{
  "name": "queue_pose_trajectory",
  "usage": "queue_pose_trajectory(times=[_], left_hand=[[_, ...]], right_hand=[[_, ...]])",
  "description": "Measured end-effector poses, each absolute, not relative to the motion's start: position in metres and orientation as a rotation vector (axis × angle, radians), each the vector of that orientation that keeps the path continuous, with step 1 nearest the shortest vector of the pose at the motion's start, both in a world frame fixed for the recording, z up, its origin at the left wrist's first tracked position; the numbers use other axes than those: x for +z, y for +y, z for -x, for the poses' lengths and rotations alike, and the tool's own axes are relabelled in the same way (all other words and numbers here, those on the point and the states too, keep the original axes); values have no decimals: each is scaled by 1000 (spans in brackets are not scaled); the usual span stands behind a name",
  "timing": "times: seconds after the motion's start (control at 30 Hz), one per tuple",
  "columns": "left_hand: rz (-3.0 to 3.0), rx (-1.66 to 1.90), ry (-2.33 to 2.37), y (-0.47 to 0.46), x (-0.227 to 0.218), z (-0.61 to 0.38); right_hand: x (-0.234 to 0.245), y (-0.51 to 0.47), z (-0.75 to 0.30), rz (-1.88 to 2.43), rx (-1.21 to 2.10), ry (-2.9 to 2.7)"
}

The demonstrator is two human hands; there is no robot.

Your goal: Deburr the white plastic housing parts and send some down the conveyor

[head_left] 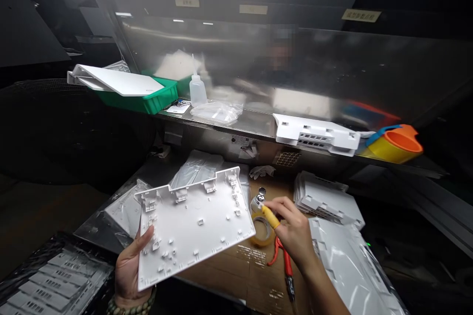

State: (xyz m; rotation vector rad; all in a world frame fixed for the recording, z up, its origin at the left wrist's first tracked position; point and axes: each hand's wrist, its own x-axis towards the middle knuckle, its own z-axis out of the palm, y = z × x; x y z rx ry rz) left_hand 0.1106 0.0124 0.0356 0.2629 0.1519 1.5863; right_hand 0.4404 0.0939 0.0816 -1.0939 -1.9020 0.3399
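My left hand [133, 261], with a beaded bracelet at the wrist, grips the left edge of a white plastic panel [192, 246], thumb on top. The panel is tilted, its ribbed side with small clips and posts facing me. My right hand [293, 226], a yellow cover on its thumb, is closed in a pinch at a small dispenser bottle [254, 203] whose metal lid is flipped up. A small whitish bit shows at the fingertips; I cannot tell what it is. Beneath the hand are a roll of tape [261, 237] and red-handled nippers [287, 261].
White panels lie stacked [328, 199] and bagged [351, 261] at right, with more at lower left [55, 280]. Overhead, a metal shelf holds a green bin [158, 101], a squeeze bottle [197, 91], a white panel [314, 133] and a yellow-orange cup [395, 145].
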Motion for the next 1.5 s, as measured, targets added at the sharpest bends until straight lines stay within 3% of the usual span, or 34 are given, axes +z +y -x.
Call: queue_pose_trajectory(times=[0.27, 0.47, 0.67, 0.87, 1.03, 1.33, 1.5], left_hand=[[-218, 1550, 379, -6, 6, -107], [-415, 1537, 288, -4, 19, -124], [-362, 1500, 538, -5, 45, -148], [-473, 1454, 918, -1, 76, -190], [-687, 1473, 1013, 2, 76, -209], [-472, 1364, 863, 4, 65, -205], [-196, 1422, 752, 11, 55, -168]], right_hand=[[118, 121, -421, 1063, 354, -1810], [91, 128, -431, 1077, 395, -1801], [67, 132, -433, 1234, 360, -1807], [101, 80, -384, 831, 493, -1770], [111, 65, -359, 725, 469, -1797], [92, 79, -364, 828, 417, -1838], [23, 106, -425, 1177, 379, -1652]])
